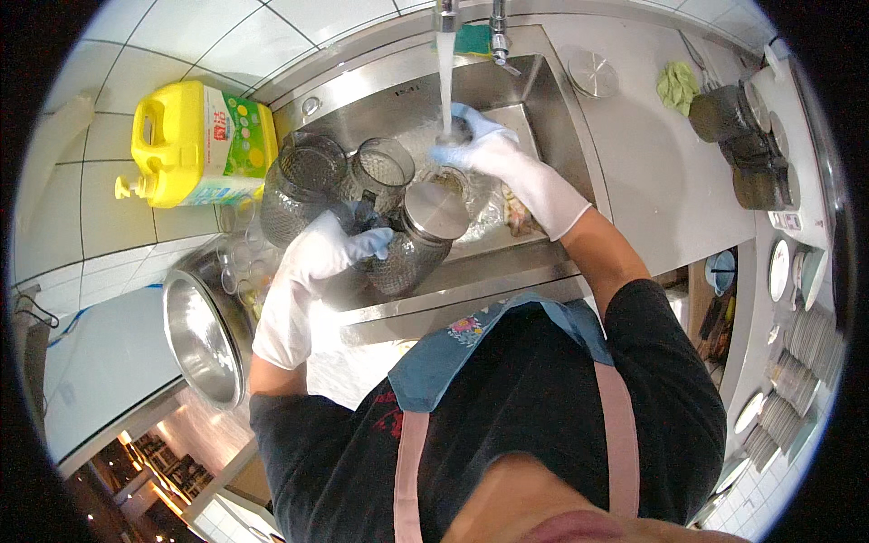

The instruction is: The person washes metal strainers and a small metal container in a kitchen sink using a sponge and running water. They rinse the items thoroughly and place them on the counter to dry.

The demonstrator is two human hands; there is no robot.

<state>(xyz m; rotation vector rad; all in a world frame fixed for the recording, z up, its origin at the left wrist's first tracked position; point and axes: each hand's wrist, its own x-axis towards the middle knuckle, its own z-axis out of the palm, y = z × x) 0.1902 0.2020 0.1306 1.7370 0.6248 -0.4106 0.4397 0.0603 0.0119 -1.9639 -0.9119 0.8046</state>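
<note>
Both hands wear white gloves with blue palms and fingers. My left hand (333, 248) is curled at the dark handle of a textured grey glass pitcher (404, 268), which is tilted in the steel sink (550, 108) and has a round metal lid (436, 210). My right hand (478, 139) holds a small dark item (456, 132) under water running from the faucet (446, 19); its exact kind is unclear. Two more textured glass pitchers, a large one (292, 203) and a smaller one (383, 163), stand without lids on the sink's left side.
A yellow detergent jug (173, 149) stands left of the sink, above clear cups (241, 261) and a steel bowl (204, 339). On the right counter lie a metal lid (592, 73), a green cloth (677, 87) and dark glass pitchers (757, 186). Food scraps (517, 214) lie in the sink.
</note>
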